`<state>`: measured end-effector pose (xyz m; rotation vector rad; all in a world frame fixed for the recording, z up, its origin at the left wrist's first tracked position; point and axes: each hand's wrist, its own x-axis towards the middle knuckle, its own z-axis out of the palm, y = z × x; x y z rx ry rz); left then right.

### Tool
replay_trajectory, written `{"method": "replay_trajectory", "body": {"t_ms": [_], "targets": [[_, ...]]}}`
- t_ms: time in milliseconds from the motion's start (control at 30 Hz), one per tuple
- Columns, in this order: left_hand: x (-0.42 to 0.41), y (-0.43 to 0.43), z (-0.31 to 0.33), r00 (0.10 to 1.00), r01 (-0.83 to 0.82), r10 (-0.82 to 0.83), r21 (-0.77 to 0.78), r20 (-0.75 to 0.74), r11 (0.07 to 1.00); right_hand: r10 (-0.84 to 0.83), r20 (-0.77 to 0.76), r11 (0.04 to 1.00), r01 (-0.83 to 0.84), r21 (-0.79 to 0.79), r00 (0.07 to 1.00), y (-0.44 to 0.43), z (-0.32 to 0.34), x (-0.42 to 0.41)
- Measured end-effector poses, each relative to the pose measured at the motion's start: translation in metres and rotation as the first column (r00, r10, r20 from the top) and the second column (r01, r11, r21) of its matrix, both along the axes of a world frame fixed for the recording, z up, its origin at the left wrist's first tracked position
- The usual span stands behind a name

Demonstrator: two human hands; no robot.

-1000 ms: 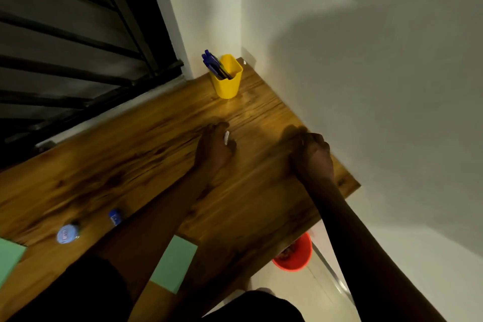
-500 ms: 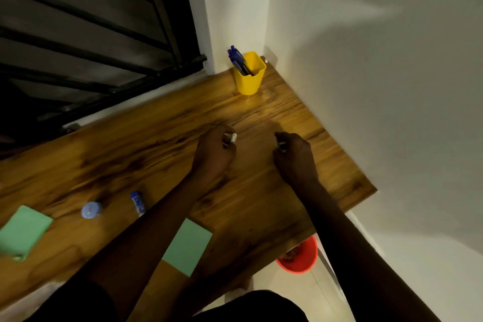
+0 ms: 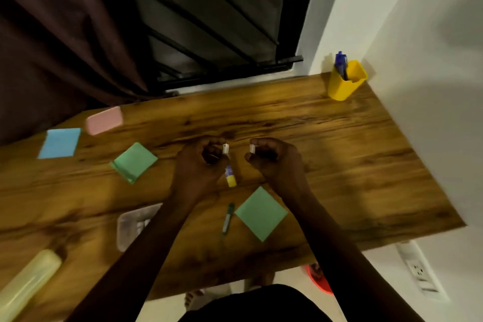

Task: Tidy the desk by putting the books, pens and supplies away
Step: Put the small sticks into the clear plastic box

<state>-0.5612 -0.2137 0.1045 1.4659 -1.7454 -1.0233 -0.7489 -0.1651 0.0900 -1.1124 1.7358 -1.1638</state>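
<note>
Nearest the body, two bare forearms reach forward over the wooden desk (image 3: 339, 154), side by side, and the wrists bend so that the two fists face each other. Down and left of the left hand lie one clear plastic box (image 3: 136, 225) and, further left at the desk's near edge, one pale yellow roll (image 3: 26, 277). Below the gap between the hands lies one green pen (image 3: 227, 218), with a green note pad (image 3: 261, 213) just to its right, under the right wrist. One blue and yellow glue stick (image 3: 230, 177) lies on the desk just beneath the two grips, beside the left hand's knuckles.

The left hand (image 3: 201, 165) is curled tight, its fingertips pinching a small white piece (image 3: 225, 148). The right hand (image 3: 274, 159) is curled the same way and pinches a second white piece (image 3: 252, 148). The two pieces are near each other but apart.

Left of the left hand sits a second green note pad (image 3: 134, 162), then one blue note pad (image 3: 60, 142) and one pink pad (image 3: 104, 120) further off. Far beyond the right hand, in the desk's corner, stands one yellow cup (image 3: 346, 83) holding blue pens (image 3: 341, 63); their number cannot be told.
</note>
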Motion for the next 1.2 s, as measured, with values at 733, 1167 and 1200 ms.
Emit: {"method": "replay_trajectory", "body": {"t_ms": [733,1167,1200], "targets": [[0.222,0.070,-0.008,0.982,-0.187,0.189,0.100,-0.012,0.977,0.531,-0.565,0.847,-0.414,0.333,0.631,0.024,-0.015,0.253],[0.227,0.074,-0.025,0.990,-0.135,0.139,0.149,-0.022,0.980,0.538,-0.540,0.843,-0.395,0.365,0.647,0.018,-0.019,0.254],[0.226,0.073,-0.025,0.990,-0.132,0.136,0.155,-0.020,0.979,0.535,-0.537,0.844,-0.396,0.362,0.652,0.017,-0.017,0.252]]}}
